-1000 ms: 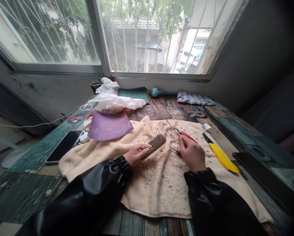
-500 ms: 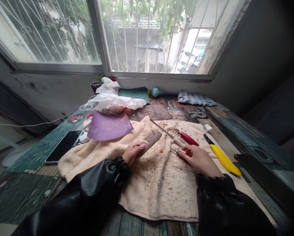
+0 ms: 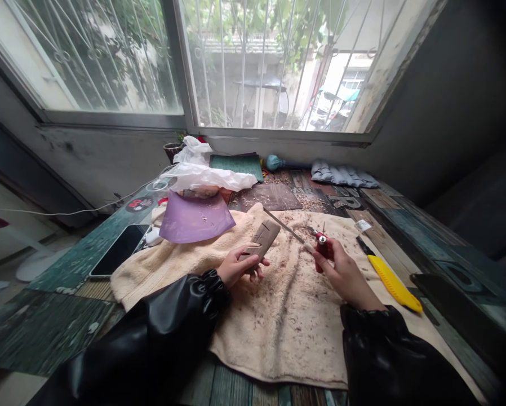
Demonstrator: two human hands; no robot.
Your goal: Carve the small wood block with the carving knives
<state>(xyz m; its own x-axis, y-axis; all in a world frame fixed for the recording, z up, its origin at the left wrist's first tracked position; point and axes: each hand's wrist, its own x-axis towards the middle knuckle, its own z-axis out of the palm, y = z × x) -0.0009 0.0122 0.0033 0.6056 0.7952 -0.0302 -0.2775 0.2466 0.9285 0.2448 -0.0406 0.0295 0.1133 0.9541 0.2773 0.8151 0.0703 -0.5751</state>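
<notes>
My left hand (image 3: 241, 266) grips a flat piece of brown wood (image 3: 266, 232) with dark lines cut into its face, tilted up above the towel. In my right hand (image 3: 341, 270) is a red-handled carving tool (image 3: 322, 248), its thin metal tip pointing upward. Behind it a second red-handled carving knife (image 3: 313, 230) lies on the towel, mostly hidden by my hand and the tool. Between the wood and my right hand rests a slim metal file (image 3: 285, 226) with a pale handle end. The beige towel (image 3: 278, 338) beneath is strewn with wood shavings.
A yellow utility knife (image 3: 392, 282) lies at the right. On the left are a phone (image 3: 120, 251) and a purple sheet (image 3: 196, 217). Toward the window sit a white plastic bag (image 3: 214, 177), a green mat (image 3: 238, 164) and a grey padded bundle (image 3: 341, 173).
My right hand has lifted the carving tool off the towel and turned its tip from leftward to upward. My left hand has raised and tilted the wood, its fingers now showing beneath.
</notes>
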